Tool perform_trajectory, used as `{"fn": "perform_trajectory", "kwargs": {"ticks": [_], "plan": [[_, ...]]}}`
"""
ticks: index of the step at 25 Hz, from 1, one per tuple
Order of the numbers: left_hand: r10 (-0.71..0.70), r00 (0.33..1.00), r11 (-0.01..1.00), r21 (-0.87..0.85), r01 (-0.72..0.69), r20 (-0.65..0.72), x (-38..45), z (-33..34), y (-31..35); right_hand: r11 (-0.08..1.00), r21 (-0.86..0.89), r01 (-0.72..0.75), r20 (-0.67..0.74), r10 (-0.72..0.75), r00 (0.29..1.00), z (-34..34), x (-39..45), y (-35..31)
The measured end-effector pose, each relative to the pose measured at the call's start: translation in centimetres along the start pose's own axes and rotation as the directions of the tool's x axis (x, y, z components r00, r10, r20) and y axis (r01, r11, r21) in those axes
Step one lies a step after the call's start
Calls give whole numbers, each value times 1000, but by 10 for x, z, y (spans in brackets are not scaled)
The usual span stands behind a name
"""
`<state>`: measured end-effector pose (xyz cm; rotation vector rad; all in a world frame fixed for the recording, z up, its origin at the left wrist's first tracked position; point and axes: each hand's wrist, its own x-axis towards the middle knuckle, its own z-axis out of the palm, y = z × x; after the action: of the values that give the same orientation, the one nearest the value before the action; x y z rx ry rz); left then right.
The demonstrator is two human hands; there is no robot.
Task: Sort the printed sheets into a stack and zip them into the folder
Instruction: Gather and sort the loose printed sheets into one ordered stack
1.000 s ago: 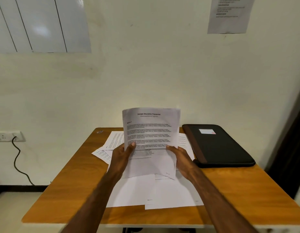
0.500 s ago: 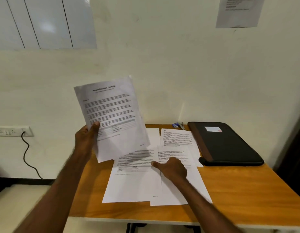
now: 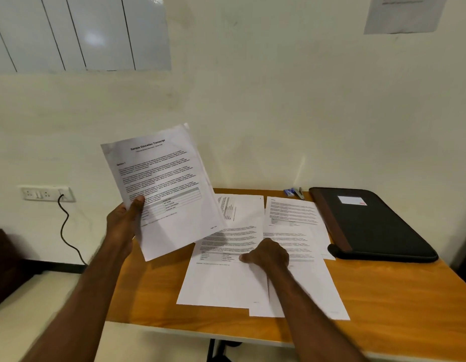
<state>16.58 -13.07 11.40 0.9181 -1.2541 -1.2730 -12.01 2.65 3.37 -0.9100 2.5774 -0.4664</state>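
My left hand point(image 3: 125, 226) holds one printed sheet point(image 3: 164, 189) up in the air, left of the table's far corner, thumb on its face and fingers behind it. The page tilts a little to the right, and its heading reads "Sample Education Transcript".

My right hand point(image 3: 267, 254) rests on the loose sheets point(image 3: 226, 283) spread over the wooden table point(image 3: 396, 296), with the fingers curled under and the thumb pointing left on the paper — whether it pinches a page or only presses down, I cannot tell. The sheets overlap one another: two large ones lie near me, side by side, and two more lie farther back, one of them turned sideways.

The black folder point(image 3: 370, 223) lies flat and closed at the far right of the table, with a brown band along its left edge and a pale label on top — its near left corner touches the edge of the papers. Just left of its far end, by the wall, lie a small blue thing point(image 3: 288, 191) and a stapler point(image 3: 299, 193).

On the wall to the left, a socket strip point(image 3: 45, 193) has a black cable point(image 3: 67, 231) hanging from it.
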Motion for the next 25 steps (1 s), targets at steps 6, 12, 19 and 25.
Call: {"fn": "perform_trajectory", "kwargs": {"ticks": [6, 12, 19, 25], "plan": [[-13, 1000, 1000, 4, 13, 11, -7, 3, -3, 961, 270, 56, -150, -16, 988, 13, -2, 12], [-46, 998, 999, -6, 47, 47, -12, 8, -6, 633, 725, 271, -225, -153, 962, 0, 11, 33], [-37, 991, 999, 30, 33, 132, -12, 18, -2, 344, 879, 331, -283, -184, 941, -87, 5, 77], [-29, 971, 995, 98, 5, 235, -14, 40, -6, 297, 897, 328, -300, -136, 944, -144, 4, 107]]}}
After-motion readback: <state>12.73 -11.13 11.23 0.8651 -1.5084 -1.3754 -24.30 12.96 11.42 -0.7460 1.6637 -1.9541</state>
